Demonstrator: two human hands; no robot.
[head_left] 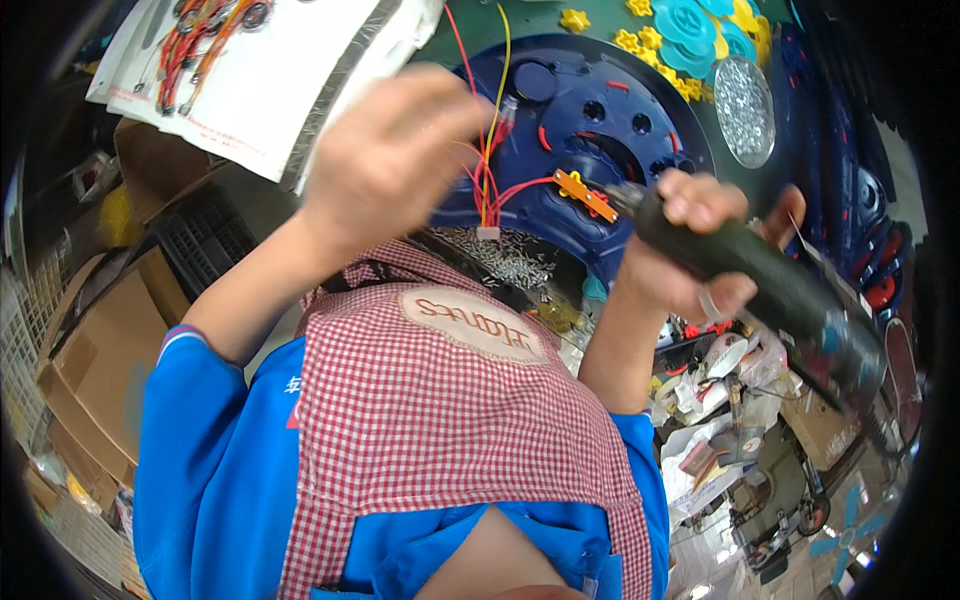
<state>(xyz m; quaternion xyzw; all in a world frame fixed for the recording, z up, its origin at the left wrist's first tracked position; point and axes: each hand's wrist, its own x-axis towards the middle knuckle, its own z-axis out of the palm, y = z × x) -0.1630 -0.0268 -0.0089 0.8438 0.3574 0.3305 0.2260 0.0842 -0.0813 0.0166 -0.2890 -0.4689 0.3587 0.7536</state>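
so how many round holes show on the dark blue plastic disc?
4 on the dark blue plastic disc: upper left, centre top, upper right, right edge. The left hand may hide others.

- A clear plastic bag with a white backing lies flat at the upper left, holding bundles of red and orange wires.
- Brown cardboard boxes stand stacked at the left edge, their flaps open.
- An oval beige label with red stitched lettering sits on the red-checked apron, near the middle.
- Crumpled white and clear plastic bags lie heaped at the lower right.
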